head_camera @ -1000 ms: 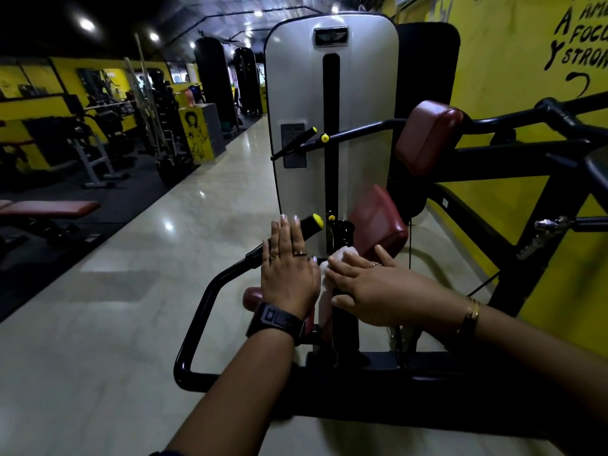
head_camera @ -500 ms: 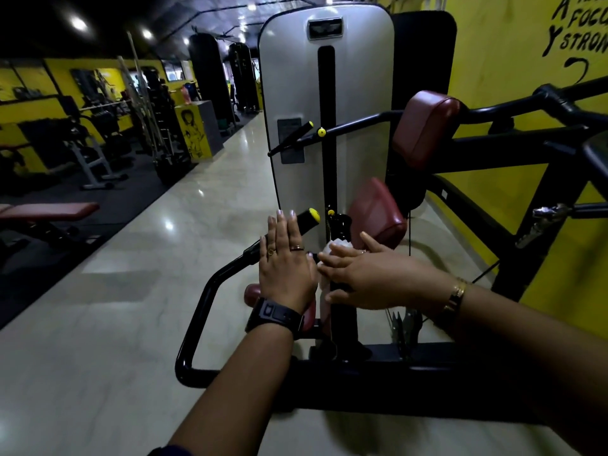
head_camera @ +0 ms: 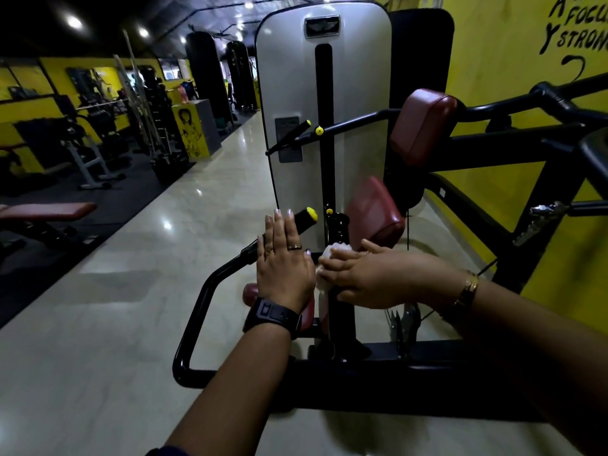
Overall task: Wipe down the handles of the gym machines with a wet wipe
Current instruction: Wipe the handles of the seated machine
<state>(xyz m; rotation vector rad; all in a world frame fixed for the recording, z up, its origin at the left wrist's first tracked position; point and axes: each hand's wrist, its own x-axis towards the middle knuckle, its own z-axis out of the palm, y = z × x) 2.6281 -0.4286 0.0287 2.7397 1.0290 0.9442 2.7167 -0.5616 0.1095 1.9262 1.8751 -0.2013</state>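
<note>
Handle (head_camera: 304,222), black bar with a yellow cap: it's right under my left hand (head_camera: 284,263). It runs from the bend low on my left, up and away to the cap, which pokes out past my fingertips. That hand lies flat on the bar, fingers straight, holding nothing.

The wipe (head_camera: 334,253) is in my right hand (head_camera: 371,279), bunched white under curled fingers and pressed to the black post (head_camera: 342,311) just beside the handle. My right fingertips are almost at my left thumb.

So the handle lies to the left of the wipe, close by, and the right hand is the one to bring it over. I reckon the flat left hand is the snag, since it covers the very stretch that needs wiping. It has to lift or slide down toward the bend first.

Room? Open floor (head_camera: 131,291) to the left of the bar, plenty there. The right side is tight, with the post and the red pad (head_camera: 375,212) crowding in. The grey cover (head_camera: 296,77) stands just behind the cap. The upper handle (head_camera: 289,136) sits higher, well apart, and looks untouched.
</note>
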